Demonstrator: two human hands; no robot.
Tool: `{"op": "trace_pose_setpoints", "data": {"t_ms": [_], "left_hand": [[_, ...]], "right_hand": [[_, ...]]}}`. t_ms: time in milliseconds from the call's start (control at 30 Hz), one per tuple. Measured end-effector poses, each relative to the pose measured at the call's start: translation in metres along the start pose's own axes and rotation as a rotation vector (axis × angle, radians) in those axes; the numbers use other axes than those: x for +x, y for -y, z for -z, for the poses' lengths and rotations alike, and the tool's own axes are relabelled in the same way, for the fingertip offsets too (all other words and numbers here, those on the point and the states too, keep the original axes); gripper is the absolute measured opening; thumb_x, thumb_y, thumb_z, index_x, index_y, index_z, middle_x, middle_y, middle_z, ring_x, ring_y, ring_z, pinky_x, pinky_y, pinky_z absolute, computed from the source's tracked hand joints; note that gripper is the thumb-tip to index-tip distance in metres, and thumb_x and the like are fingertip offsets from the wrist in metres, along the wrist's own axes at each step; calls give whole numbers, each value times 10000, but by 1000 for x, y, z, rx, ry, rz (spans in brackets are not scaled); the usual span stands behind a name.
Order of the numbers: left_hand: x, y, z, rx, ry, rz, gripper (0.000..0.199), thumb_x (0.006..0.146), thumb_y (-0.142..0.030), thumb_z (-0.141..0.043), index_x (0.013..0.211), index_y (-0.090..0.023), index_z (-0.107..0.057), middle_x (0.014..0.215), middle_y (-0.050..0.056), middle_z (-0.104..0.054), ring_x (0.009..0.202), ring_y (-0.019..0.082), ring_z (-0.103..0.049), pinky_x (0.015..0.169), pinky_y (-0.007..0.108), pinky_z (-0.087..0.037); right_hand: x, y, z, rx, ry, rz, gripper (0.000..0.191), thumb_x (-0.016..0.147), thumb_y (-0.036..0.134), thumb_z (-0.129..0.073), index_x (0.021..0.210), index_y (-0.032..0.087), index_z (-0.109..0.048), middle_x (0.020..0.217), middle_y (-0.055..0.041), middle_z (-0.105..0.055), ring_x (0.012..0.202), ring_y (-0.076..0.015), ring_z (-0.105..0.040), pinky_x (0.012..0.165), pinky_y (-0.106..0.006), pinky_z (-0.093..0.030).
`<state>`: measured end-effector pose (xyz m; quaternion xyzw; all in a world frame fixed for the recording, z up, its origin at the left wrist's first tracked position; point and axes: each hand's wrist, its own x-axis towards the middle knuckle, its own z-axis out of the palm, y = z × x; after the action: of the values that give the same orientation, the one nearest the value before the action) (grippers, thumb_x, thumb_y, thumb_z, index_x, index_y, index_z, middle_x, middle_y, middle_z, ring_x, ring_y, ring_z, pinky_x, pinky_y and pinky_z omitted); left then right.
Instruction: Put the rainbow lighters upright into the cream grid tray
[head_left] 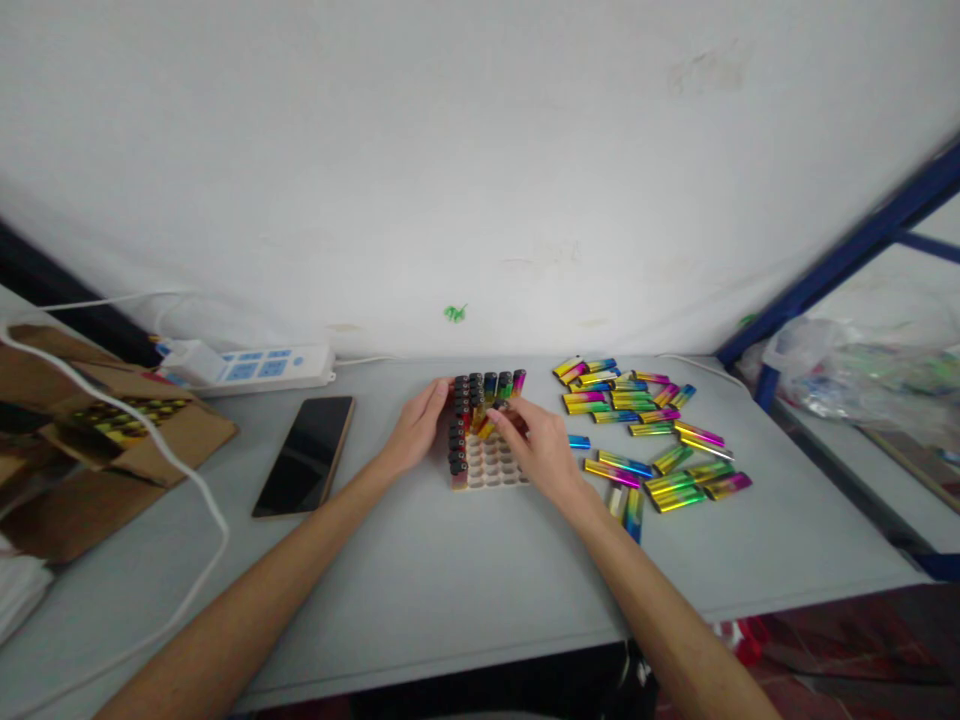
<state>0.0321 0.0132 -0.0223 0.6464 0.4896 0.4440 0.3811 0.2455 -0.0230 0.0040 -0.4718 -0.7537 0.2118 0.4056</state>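
Ahead of me on the table stands a pale tray with rows of holes (499,472). Upright lighters with black tops (458,430) fill its left column, and more stand in the back rows. My left hand (418,425) lies along the tray's left side, fingers stretched out against the lighters there. Above the tray's middle, my right hand (541,445) pinches a gold-coloured lighter (486,428), which leans over the holes; the fingers partly cover it. To the right lie many loose shiny lighters or lighter sleeves (626,400) in gold, pink, blue and green.
A black-screened phone (304,455) lies left of my left hand. Behind it is a white power strip (274,365). An open cardboard box (180,440) stands at far left, with a white cable (196,480) looping past it. Plastic bags (832,360) sit at far right.
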Motion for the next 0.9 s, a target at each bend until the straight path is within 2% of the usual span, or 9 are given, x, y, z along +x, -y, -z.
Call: {"op": "trace_pose_setpoints", "data": {"t_ms": [100,233,433,633,800,900], "left_hand": [[1,4,0,-17,2,-7,644,1035,-661,-362,1310,-178,-685,1352,87,-714,1258,264,-638,1156,401,-446],[2,8,0,-23,8,-2,643,1036,-664,-360,1321,-187,-685,1356,77,-715,1285,264,-621,1174,396,-425],[2,8,0,-40,18,-12,615,1048,-634,-364,1328,-186,-679,1354,84,-713,1253,258,-639,1172,395,-423],[2,8,1,-27,10,-21,614,1048,-635,-357,1319,-191,-682,1362,81,-708,1267,259,-630,1171,395,-420],[2,6,0,-32,7,-14,622,1045,-642,-360,1307,-180,-685,1352,87,-712,1263,261,-629,1169,395,-420],[2,4,0,-31,-5,-1,638,1039,-655,-359,1298,-174,-688,1345,90,-717,1250,262,-636,1173,409,-421]], "right_hand": [[1,-5,-5,-68,27,49,285,1065,364,-557,842,195,-617,787,-22,-678,687,-165,-600,668,-275,-424],[2,-10,-10,-99,80,84,210,1081,333,-529,960,195,-632,924,-63,-728,804,-190,-668,751,-287,-490],[8,-8,-7,-282,210,121,217,1103,328,-469,1121,169,-616,1064,-116,-728,954,-236,-685,840,-340,-527],[18,-5,-1,-472,361,192,247,1112,334,-444,1090,160,-619,1029,-108,-712,956,-234,-672,857,-342,-525],[11,6,0,-684,367,150,250,1101,325,-463,1110,164,-654,1083,-147,-702,1011,-274,-673,891,-406,-536],[-7,15,12,-619,306,115,300,1061,418,-543,1157,155,-649,1105,-164,-689,1043,-310,-662,922,-473,-560]]}}
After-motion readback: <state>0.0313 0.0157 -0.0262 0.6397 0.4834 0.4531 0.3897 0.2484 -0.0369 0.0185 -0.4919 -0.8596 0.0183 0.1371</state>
